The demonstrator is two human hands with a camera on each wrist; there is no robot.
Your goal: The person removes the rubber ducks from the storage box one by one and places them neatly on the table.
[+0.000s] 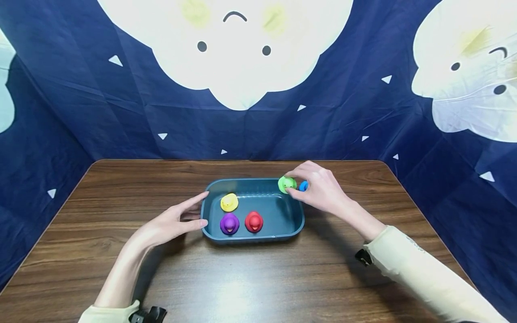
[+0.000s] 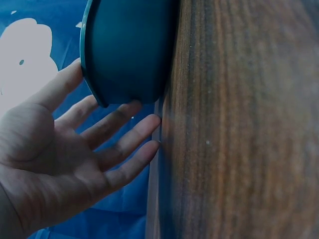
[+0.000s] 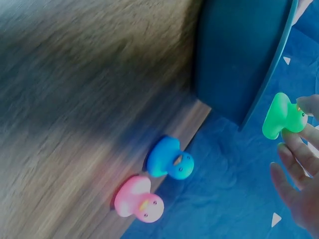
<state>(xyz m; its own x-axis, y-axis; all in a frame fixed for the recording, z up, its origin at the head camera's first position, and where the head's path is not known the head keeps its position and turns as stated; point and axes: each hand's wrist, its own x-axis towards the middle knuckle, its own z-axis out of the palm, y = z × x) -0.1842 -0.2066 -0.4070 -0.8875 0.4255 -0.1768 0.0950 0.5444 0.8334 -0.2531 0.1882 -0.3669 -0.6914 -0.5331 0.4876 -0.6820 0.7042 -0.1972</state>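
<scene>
A teal plastic basin [image 1: 252, 237] stands on the table, holding a yellow rubber duck [image 1: 229, 202], a purple duck [image 1: 229, 223] and a red duck [image 1: 254, 221]. My right hand [image 1: 319, 186] pinches a green rubber duck [image 1: 286, 184] by its head, over the basin's far right corner. The right wrist view shows that green duck [image 3: 280, 117] raised beside the basin's rim. My left hand [image 1: 177, 220] touches the basin's left end, thumb and fingertips at the rim and wall. From the left wrist, the left hand [image 2: 70, 139] has its fingers spread against the basin wall [image 2: 132, 55].
A blue duck [image 3: 169, 158] and a pink duck [image 3: 139, 199] sit on the wooden table to the basin's right; in the head view the right hand partly covers the blue one and hides the pink. A dark blue cloth [image 1: 129, 121] with clouds hangs behind the table [image 1: 242, 282].
</scene>
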